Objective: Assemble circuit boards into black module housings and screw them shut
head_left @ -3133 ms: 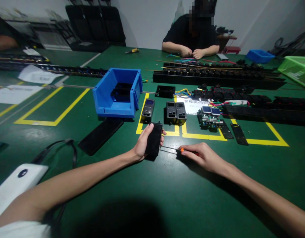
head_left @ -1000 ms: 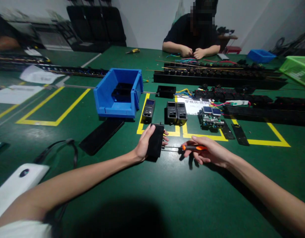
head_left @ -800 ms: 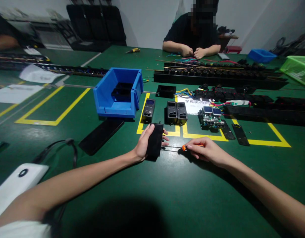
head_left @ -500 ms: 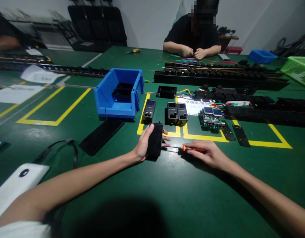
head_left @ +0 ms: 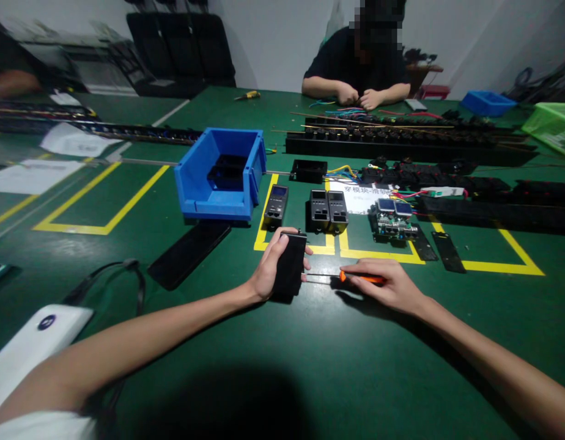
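My left hand (head_left: 267, 269) is closed around a black box-shaped module (head_left: 289, 267), thumb along its near face and fingertips showing past its right edge. In my right hand (head_left: 387, 284) is a screwdriver (head_left: 367, 278) with an orange and black handle, pinched between thumb and fingers. Its thin shaft points left and the tip reaches the right side of the module; whether it touches a screw is hidden. Just beyond stand a black module with a small screen (head_left: 276, 206) and two black housings (head_left: 328, 209) side by side. Green circuit boards (head_left: 392, 219) lie to their right.
A blue bin (head_left: 218, 208) holding black parts stands left of centre, with a black phone (head_left: 189, 253) before it. A white power bank (head_left: 39, 348) with a cable lies at lower left. Black strips with wires (head_left: 411, 143) stretch across the far right. A co-worker (head_left: 356, 73) sits opposite.
My left hand has turned the module slightly, so its top edge leans a little right. The screwdriver stays at the module's right side, almost unmoved.
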A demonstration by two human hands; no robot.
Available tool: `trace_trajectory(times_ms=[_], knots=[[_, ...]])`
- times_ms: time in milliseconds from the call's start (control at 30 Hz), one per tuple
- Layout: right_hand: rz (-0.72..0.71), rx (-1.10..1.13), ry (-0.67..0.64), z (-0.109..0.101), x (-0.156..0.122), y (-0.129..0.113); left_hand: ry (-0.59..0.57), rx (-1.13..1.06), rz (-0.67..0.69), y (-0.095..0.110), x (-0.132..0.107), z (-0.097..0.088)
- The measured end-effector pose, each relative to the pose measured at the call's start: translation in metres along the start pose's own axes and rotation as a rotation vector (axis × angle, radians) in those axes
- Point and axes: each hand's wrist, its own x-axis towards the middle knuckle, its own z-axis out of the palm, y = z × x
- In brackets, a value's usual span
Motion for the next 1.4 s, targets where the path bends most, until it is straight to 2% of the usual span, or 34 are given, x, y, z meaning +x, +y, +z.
trace_trajectory(times_ms=[100, 200, 267, 333, 433, 667, 867, 967, 1033, 1067, 1100, 1200, 1267, 1333, 1400], knots=[[0.365, 0.372, 0.02, -0.001, 0.004, -0.007, 0.007, 0.0, 0.04, 0.0, -0.001, 0.001], [0.594, 0.726, -0.014, -0.002, 0.008, -0.011, 0.013, -0.011, 0.056, 0.001, -0.002, 0.002], [0.683, 0.791, -0.089, -0.003, 0.01, -0.013, 0.013, -0.021, 0.052, 0.002, -0.002, 0.002], [0.708, 0.713, -0.171, -0.003, 0.011, -0.015, 0.01, -0.03, 0.047, 0.001, -0.002, 0.002], [0.613, 0.484, -0.208, -0.002, 0.01, -0.015, -0.003, -0.032, 0.039, 0.001, -0.001, 0.001], [0.23, 0.066, -0.118, 0.003, 0.005, -0.011, 0.024, -0.03, -0.001, 0.003, -0.001, 0.003], [-0.306, -0.472, 0.012, 0.003, -0.005, 0.01, 0.023, -0.043, -0.015, 0.001, 0.0, 0.001], [-0.364, -0.565, 0.062, 0.004, -0.008, 0.014, 0.014, -0.043, -0.018, 0.0, 0.0, 0.0], [-0.279, -0.449, 0.073, 0.004, -0.005, 0.01, 0.018, -0.049, -0.02, 0.0, 0.0, 0.0], [-0.19, -0.345, 0.074, 0.004, -0.003, 0.006, 0.02, -0.051, -0.02, 0.0, 0.0, 0.0], [-0.072, -0.213, 0.067, 0.004, -0.001, 0.002, 0.021, -0.052, -0.02, 0.0, -0.001, 0.001], [0.398, 0.287, 0.097, 0.0, 0.007, -0.01, 0.026, -0.057, -0.008, 0.001, 0.0, 0.002], [0.622, 0.593, 0.08, -0.004, 0.011, -0.013, 0.038, -0.065, -0.002, 0.001, 0.0, 0.003], [0.712, 0.723, -0.008, -0.007, 0.012, -0.013, 0.043, -0.065, 0.0, 0.001, -0.001, 0.003], [0.716, 0.658, -0.127, -0.008, 0.012, -0.011, 0.034, -0.054, 0.003, 0.001, -0.001, 0.003]])
